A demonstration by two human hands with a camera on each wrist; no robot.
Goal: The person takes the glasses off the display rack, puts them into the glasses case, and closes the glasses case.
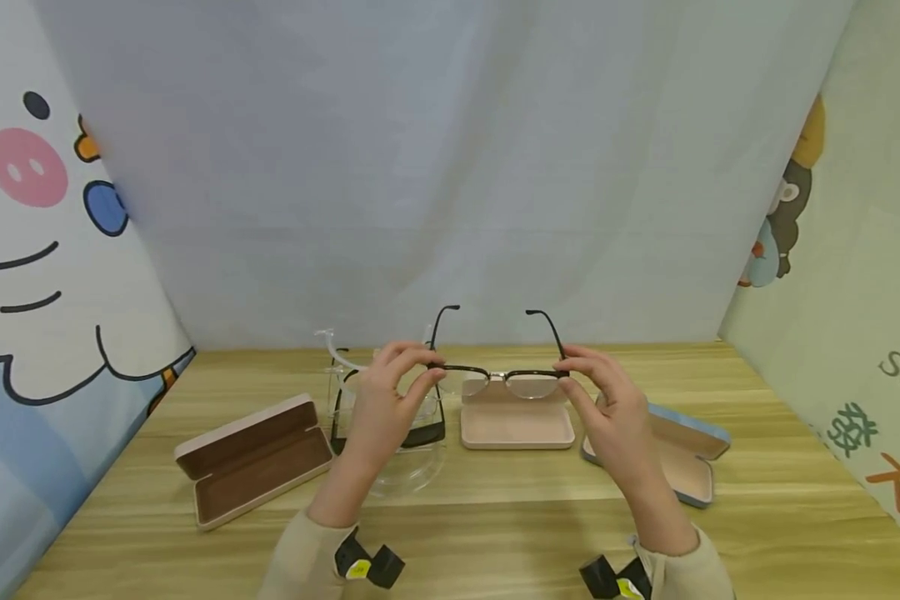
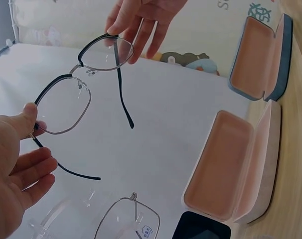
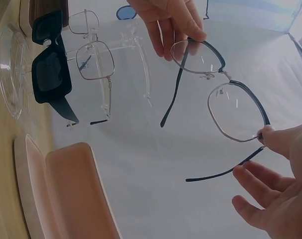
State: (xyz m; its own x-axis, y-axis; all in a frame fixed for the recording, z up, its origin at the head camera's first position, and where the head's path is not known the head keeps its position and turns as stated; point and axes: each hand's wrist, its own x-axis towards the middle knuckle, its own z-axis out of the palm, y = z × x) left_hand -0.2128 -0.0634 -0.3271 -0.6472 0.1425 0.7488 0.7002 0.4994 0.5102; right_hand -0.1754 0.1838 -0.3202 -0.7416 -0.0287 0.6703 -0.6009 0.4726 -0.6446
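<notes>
At mid-frame, left hand [image 1: 387,395] and right hand [image 1: 613,408] hold up unfolded black-rimmed glasses [image 1: 498,375], thumb and finger pinching each outer corner, other fingers loose. Spanning the grips in front of an open pink case [image 1: 517,427], they appear in a steadying hold; moving them likely calls for even pressure.

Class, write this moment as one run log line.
left hand: pinches unfolded black-topped glasses; right hand: pinches opposite end; brown-lined case, pink case, blue case: open on table
</notes>
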